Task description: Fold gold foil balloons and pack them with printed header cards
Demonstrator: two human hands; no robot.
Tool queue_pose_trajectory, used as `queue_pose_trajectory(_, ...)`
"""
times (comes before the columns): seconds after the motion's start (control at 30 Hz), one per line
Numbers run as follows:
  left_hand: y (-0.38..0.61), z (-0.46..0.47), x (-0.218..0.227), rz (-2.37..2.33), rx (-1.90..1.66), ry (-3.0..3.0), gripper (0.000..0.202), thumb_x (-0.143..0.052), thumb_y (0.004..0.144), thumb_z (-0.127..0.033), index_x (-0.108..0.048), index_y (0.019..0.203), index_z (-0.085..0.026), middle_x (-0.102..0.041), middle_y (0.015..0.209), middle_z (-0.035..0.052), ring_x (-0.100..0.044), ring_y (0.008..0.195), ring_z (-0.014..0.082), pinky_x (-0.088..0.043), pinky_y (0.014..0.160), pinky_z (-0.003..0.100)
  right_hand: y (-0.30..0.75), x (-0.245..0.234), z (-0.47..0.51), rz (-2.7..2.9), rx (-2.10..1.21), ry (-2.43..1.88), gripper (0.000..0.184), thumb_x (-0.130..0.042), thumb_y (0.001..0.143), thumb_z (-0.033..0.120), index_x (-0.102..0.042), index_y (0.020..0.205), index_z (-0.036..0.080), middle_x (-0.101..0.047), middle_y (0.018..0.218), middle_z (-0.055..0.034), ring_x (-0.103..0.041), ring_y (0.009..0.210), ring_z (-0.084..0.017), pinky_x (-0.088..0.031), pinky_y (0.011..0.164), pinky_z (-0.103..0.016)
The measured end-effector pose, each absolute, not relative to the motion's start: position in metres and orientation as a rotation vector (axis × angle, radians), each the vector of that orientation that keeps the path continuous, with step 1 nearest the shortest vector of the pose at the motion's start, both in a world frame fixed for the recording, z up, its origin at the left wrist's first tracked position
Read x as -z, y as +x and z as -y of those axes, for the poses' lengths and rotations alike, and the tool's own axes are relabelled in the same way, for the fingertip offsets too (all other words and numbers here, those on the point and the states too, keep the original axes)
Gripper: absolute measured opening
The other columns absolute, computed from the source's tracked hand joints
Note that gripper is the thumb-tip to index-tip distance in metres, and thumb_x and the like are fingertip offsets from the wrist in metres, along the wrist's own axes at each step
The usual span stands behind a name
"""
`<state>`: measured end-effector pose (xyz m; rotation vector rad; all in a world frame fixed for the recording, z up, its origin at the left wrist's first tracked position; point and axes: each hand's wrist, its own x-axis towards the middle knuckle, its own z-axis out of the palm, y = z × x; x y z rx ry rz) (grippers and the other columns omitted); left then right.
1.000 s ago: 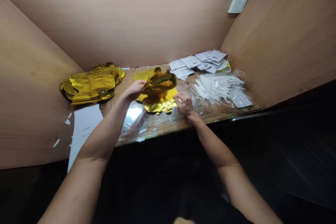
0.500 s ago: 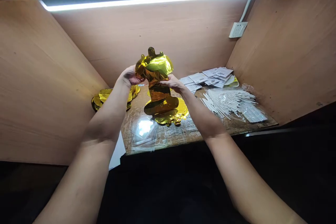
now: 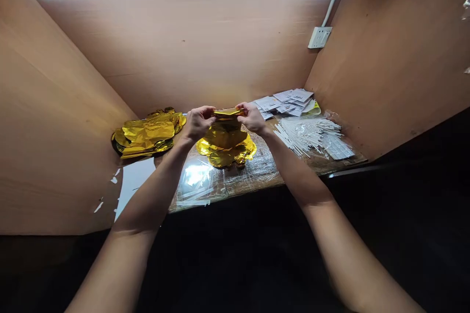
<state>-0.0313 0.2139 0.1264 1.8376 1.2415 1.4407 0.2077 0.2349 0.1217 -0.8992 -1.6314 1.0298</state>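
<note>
Between my two hands is a gold foil balloon, flat and folded over, its upper edge level with my fingertips. My left hand pinches its left end and my right hand pinches its right end. Right below lies another stretch of shiny gold foil with a wavy outline, a flat foil balloon pile, on the plastic-covered table. Where the held balloon ends and the pile begins I cannot tell. To the left of my left hand sits a larger stack of flat gold foil balloons.
White paper packets and a spread of white sticks lie at the right. Clear plastic bags with white strips are near the front edge. A white sheet lies at left. Wooden walls enclose three sides.
The gold balloon hung unfolded and upright before; now it is folded over and lower. My hands have come to its two ends. The view has shifted, showing more of the left stack.
</note>
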Motion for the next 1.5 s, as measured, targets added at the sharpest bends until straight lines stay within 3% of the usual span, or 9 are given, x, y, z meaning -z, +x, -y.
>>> queue_pose_trajectory(0.1,-0.023,-0.185,-0.13,-1.379,-1.394,2.168,0.019,-0.074,0.084,-0.025,-0.08,0.1,-0.018,-0.077,0.099,0.0094,-0.072,0.092,0.0259,-0.058,0.091,0.042,0.23,-0.121,-0.205,1.857,-0.603,-1.011,0.015,-0.067,0.084,0.015,-0.072,0.098,0.018,-0.07,0.094,-0.0055,-0.065,0.092,-0.023,-0.051,0.093,-0.039)
queue_pose_trajectory(0.23,-0.01,-0.106,-0.09,-1.495,-1.309,2.557,0.009,-0.067,0.093,-0.022,-0.075,0.091,-0.022,-0.075,0.118,0.0126,-0.069,0.112,0.0305,-0.054,0.098,0.05,0.259,-0.09,-0.14,2.057,-0.235,-1.085,0.015,-0.065,0.097,0.021,-0.079,0.098,0.022,-0.071,0.119,-0.0123,-0.062,0.117,-0.031,-0.046,0.103,-0.048)
queue_pose_trajectory(0.47,0.001,0.023,0.032,-1.173,-0.997,2.568,0.025,-0.05,0.099,-0.009,-0.068,0.106,-0.025,-0.078,0.129,0.0096,-0.069,0.133,0.0274,-0.056,0.105,0.046,0.283,0.008,-0.032,2.356,-0.529,-0.856,0.025,-0.052,0.105,0.017,-0.075,0.109,0.027,-0.079,0.129,-0.0085,-0.07,0.127,-0.026,-0.037,0.112,-0.048)
queue_pose_trajectory(0.73,0.003,0.009,0.034,-1.836,-0.998,2.055,0.015,-0.052,0.106,-0.032,-0.063,0.096,-0.026,-0.07,0.074,0.0037,-0.072,0.069,0.0246,-0.057,0.07,0.039,0.231,0.009,-0.048,2.192,-0.665,-1.546,0.025,-0.05,0.108,0.033,-0.073,0.107,0.023,-0.079,0.087,-0.0087,-0.072,0.079,-0.027,-0.047,0.077,-0.036)
queue_pose_trajectory(0.83,0.001,-0.008,0.021,-1.803,-0.961,2.223,0.024,-0.06,0.103,-0.034,-0.064,0.122,-0.021,-0.077,0.113,0.0152,-0.075,0.104,0.0327,-0.058,0.092,0.047,0.213,0.002,-0.07,2.279,-0.503,-1.746,0.025,-0.05,0.106,0.026,-0.074,0.11,0.018,-0.079,0.093,-0.0166,-0.073,0.082,-0.031,-0.047,0.075,-0.038)
queue_pose_trajectory(0.93,0.001,-0.007,0.02,-1.446,-0.737,2.522,0.046,-0.068,0.098,-0.032,-0.061,0.142,-0.021,-0.06,0.155,0.0198,-0.058,0.142,0.0387,-0.05,0.114,0.055,0.211,0.001,-0.075,2.362,-0.454,-1.792,0.025,-0.05,0.107,0.022,-0.074,0.108,0.016,-0.079,0.099,-0.0203,-0.073,0.086,-0.033,-0.046,0.076,-0.039)
queue_pose_trajectory(1.2,0.002,0.011,0.04,-1.192,-0.579,2.533,0.039,-0.052,0.103,-0.019,-0.071,0.137,-0.027,-0.069,0.148,0.0128,-0.063,0.134,0.0347,-0.053,0.108,0.055,0.246,-0.027,-0.024,2.615,-0.299,-1.372,0.026,-0.068,0.101,0.036,-0.071,0.122,0.021,-0.077,0.116,-0.0188,-0.067,0.108,-0.034,-0.041,0.093,-0.044)
queue_pose_trajectory(1.4,-0.019,-0.032,0.004,-1.307,-0.662,2.052,0.03,-0.055,0.104,-0.041,-0.078,0.098,-0.023,-0.078,0.088,0.0059,-0.072,0.087,0.0269,-0.06,0.086,0.04,0.233,-0.034,-0.113,2.772,-1.049,-1.159,0.014,-0.067,0.091,0.022,-0.071,0.077,0.02,-0.067,0.07,-0.0019,-0.058,0.067,-0.019,-0.037,0.07,-0.032)
queue_pose_trajectory(1.5,-0.016,-0.02,-0.006,-1.609,-1.139,1.597,0.03,-0.067,0.098,-0.047,-0.075,0.105,-0.019,-0.078,0.094,0.0085,-0.074,0.089,0.0257,-0.06,0.09,0.041,0.23,-0.034,-0.146,2.412,-1.565,-1.287,0.033,-0.076,0.083,0.032,-0.057,0.06,0.019,-0.05,0.053,0.0039,-0.04,0.052,-0.011,-0.028,0.056,-0.028)
